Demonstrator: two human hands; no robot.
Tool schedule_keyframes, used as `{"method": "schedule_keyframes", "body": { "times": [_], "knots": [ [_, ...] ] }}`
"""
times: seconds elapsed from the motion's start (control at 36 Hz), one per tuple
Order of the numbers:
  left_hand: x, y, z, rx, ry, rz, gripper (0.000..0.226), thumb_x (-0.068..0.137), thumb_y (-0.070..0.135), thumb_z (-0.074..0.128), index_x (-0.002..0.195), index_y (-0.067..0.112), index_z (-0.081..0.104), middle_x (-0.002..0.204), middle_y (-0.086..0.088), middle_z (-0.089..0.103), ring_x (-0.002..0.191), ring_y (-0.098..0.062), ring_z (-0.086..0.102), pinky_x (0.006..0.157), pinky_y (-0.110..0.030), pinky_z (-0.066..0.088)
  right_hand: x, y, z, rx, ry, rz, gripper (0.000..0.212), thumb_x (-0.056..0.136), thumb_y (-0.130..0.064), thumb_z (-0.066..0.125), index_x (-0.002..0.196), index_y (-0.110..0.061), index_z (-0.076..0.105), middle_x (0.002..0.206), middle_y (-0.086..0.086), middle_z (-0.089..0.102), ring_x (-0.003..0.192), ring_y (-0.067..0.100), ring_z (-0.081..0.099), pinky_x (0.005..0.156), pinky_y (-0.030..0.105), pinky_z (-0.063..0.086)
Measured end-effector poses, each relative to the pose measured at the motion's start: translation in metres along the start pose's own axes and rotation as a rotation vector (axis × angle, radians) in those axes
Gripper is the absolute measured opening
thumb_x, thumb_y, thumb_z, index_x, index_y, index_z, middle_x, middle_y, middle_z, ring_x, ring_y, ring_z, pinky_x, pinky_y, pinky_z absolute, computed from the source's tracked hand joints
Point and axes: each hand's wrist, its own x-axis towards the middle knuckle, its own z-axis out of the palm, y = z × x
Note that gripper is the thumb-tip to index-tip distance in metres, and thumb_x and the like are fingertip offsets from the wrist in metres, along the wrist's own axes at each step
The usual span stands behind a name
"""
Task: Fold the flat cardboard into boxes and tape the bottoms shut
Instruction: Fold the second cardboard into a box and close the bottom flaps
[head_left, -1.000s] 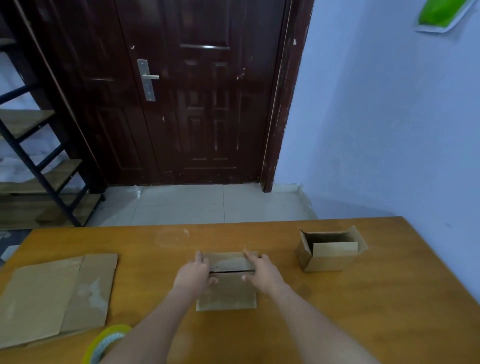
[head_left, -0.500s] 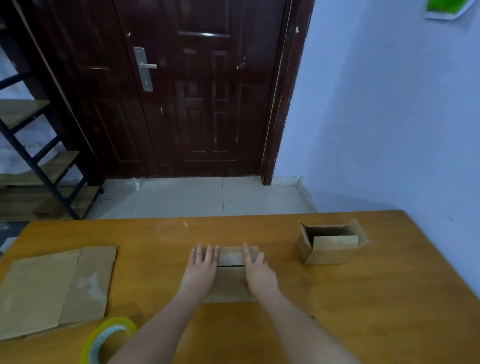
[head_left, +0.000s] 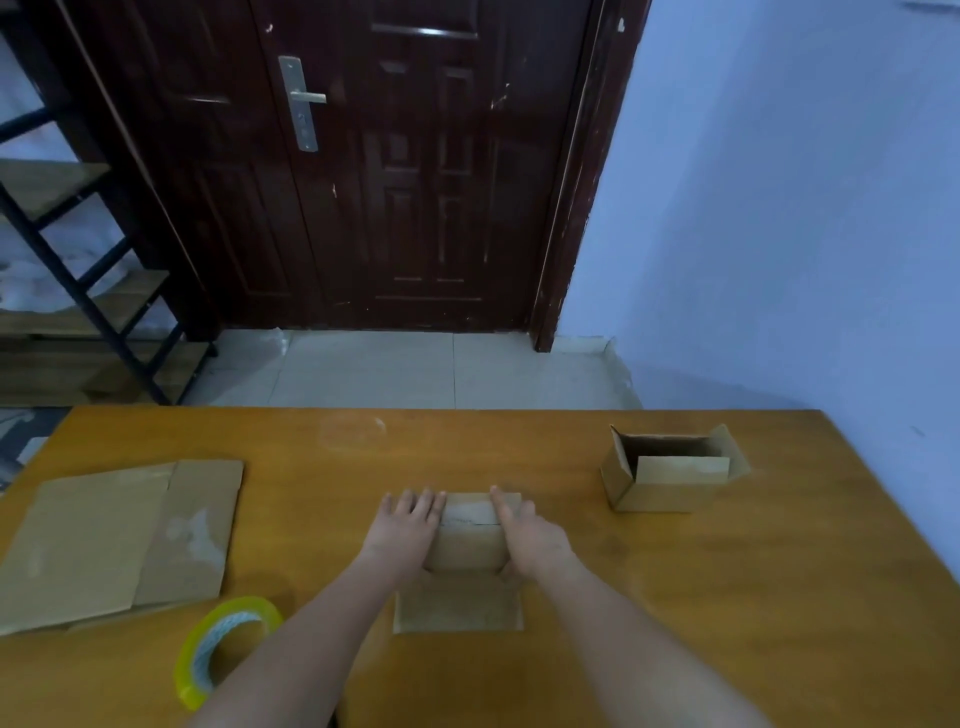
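A small brown cardboard box (head_left: 466, 551) stands in the middle of the wooden table (head_left: 727, 597), its two top flaps folded shut with a seam running across. My left hand (head_left: 406, 525) lies flat against the box's left side, fingers stretched forward. My right hand (head_left: 527, 532) presses the right side the same way. The box is gripped between both palms. A flap of the box lies on the table toward me, between my forearms. A stack of flat cardboard sheets (head_left: 119, 540) rests at the left. A roll of clear yellowish tape (head_left: 226, 647) sits near the front left.
A finished open-topped cardboard box (head_left: 670, 470) stands at the right rear of the table. Beyond the far table edge are a tiled floor, a dark wooden door (head_left: 395, 156) and a blue wall. Black-framed shelving (head_left: 78, 280) stands at the left.
Both hands slid from on top of the box's flaps to its left and right sides. The camera tilted down, so the table fills more of the view.
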Motion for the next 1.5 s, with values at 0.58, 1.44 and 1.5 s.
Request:
{"method": "schedule_keyframes", "body": {
  "times": [0.58, 1.44, 1.5],
  "knots": [
    [-0.008, 0.012, 0.008, 0.029, 0.188, -0.051, 0.065, 0.098, 0.014, 0.041, 0.150, -0.001, 0.005, 0.147, -0.014, 0.022, 0.135, -0.031, 0.025, 0.108, -0.037, 0.033, 0.000, -0.016, 0.008, -0.064, 0.131, 0.036, 0.113, 0.080, -0.053, 0.066, 0.152, -0.015, -0.013, 0.157, 0.013, -0.006, 0.145, 0.034, -0.003, 0.116, 0.052, 0.011],
    [0.012, 0.004, 0.028, -0.281, 0.229, -0.091, 0.064, 0.100, 0.015, 0.038, 0.152, 0.011, 0.001, 0.160, -0.003, 0.003, 0.148, -0.019, 0.004, 0.113, -0.027, 0.031, 0.017, -0.027, -0.006, -0.161, 0.241, -0.219, 0.052, 0.093, -0.039, 0.053, 0.133, -0.008, 0.042, 0.134, 0.008, 0.037, 0.126, 0.026, 0.035, 0.094, 0.039, 0.039],
    [0.013, 0.001, 0.026, -0.323, 0.224, -0.090, 0.063, 0.099, 0.016, 0.040, 0.152, 0.015, 0.004, 0.160, 0.001, 0.004, 0.148, -0.016, 0.005, 0.113, -0.026, 0.032, 0.019, -0.030, -0.012, -0.171, 0.196, -0.211, 0.051, 0.091, -0.039, 0.057, 0.130, -0.008, 0.047, 0.133, 0.007, 0.038, 0.126, 0.025, 0.035, 0.094, 0.040, 0.041]
  ]
}}
